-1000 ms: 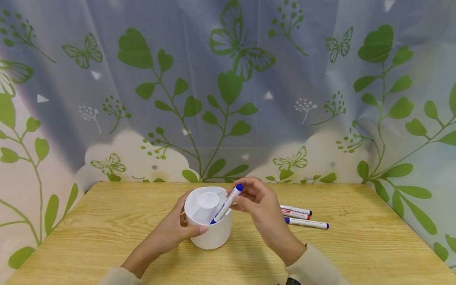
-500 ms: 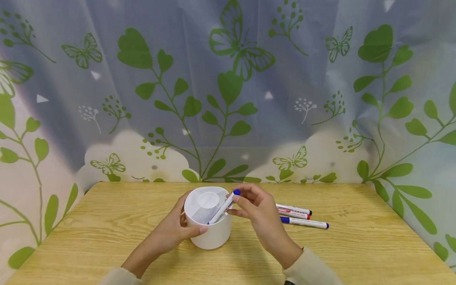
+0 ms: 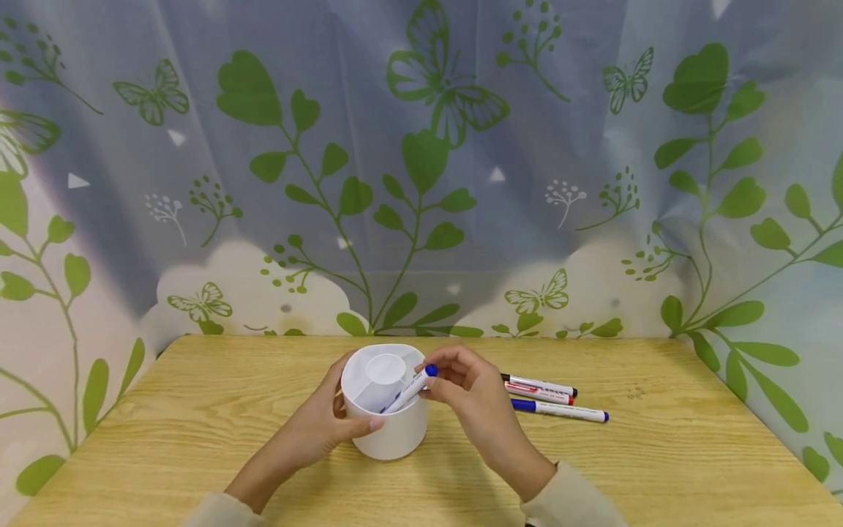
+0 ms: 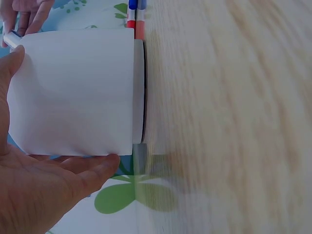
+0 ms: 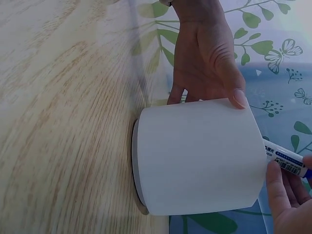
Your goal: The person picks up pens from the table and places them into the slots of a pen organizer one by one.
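Note:
A white round pen holder (image 3: pixel 390 438) with inner compartments stands upright on the table. My left hand (image 3: pixel 309 432) grips its left side, thumb across the front and fingers behind, as the left wrist view also shows. At the holder's right rim, my right hand (image 3: pixel 481 406) pinches a white marker (image 3: pixel 410 391) near its blue end. That marker slants down to the left, its lower part inside a front compartment. In the right wrist view the marker (image 5: pixel 285 158) sticks out over the rim, with printed text and a barcode on its barrel.
To the right lie a blue-capped marker (image 3: pixel 569 412), a red marker (image 3: pixel 549 396) and a black marker (image 3: pixel 546 386) on the wooden table (image 3: pixel 678 454). Behind the table hangs a curtain (image 3: pixel 527 241) with green leaves and butterflies.
My right hand has moved slightly down and left, and the marker has sunk deeper into the pen holder at a lower slant. The left hand and the holder have stayed in place.

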